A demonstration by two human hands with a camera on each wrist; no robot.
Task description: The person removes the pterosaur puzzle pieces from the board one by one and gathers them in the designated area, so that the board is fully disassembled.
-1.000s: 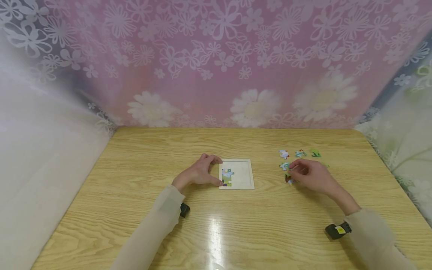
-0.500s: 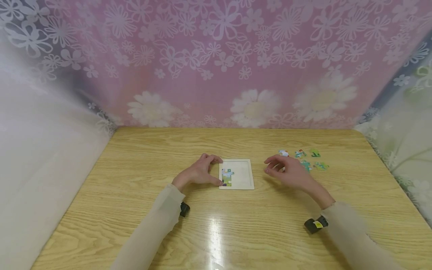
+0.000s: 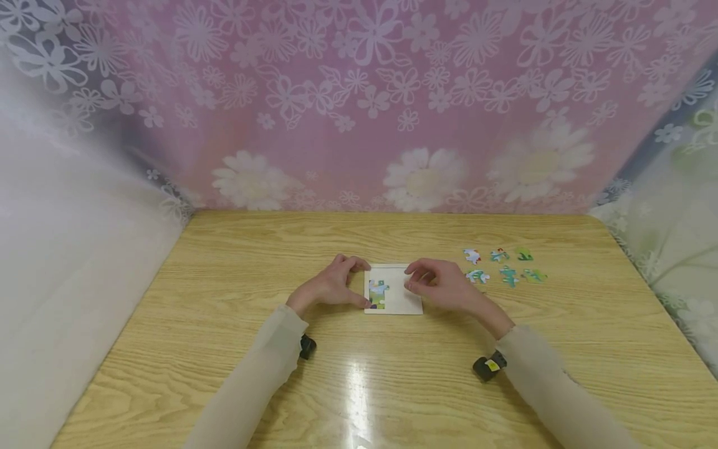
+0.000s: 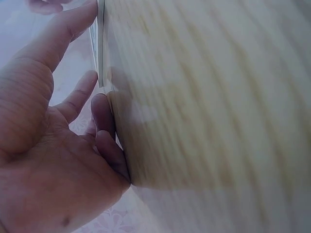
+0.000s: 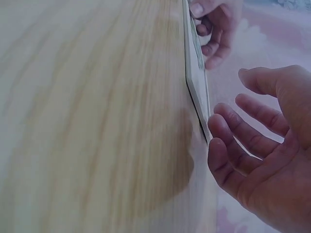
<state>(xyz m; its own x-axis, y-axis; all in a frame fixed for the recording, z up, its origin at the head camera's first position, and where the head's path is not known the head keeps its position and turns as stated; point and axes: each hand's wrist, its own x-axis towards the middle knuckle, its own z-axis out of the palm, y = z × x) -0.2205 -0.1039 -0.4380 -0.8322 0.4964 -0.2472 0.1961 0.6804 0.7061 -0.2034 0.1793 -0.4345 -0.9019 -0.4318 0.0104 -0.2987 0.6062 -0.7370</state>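
A square white puzzle tray point(image 3: 401, 312) lies on the table, with joined jigsaw pieces point(image 3: 378, 294) along its left side. My left hand point(image 3: 331, 287) holds the tray's left edge, its thumb at the near corner and fingertips at the far one. Over the tray's right edge is my right hand point(image 3: 443, 287), thumb and fingers bent towards each other. In the right wrist view the right hand point(image 5: 272, 141) hovers beside the tray point(image 5: 195, 82); any piece at its fingertips is hidden. The piece earlier beneath those fingertips no longer shows on the table.
Two rows of loose jigsaw pieces point(image 3: 508, 276) lie to the right of the tray on the wood-grain table point(image 3: 252, 262). A pink floral curtain point(image 3: 336, 156) hangs along the table's far edge, with pale cloth at both sides. Each wrist wears a small black camera point(image 3: 487, 368).
My right hand has moved left from the loose pieces to the tray's right edge. One dark-and-white piece has left the table there. The left hand and tray have stayed put.
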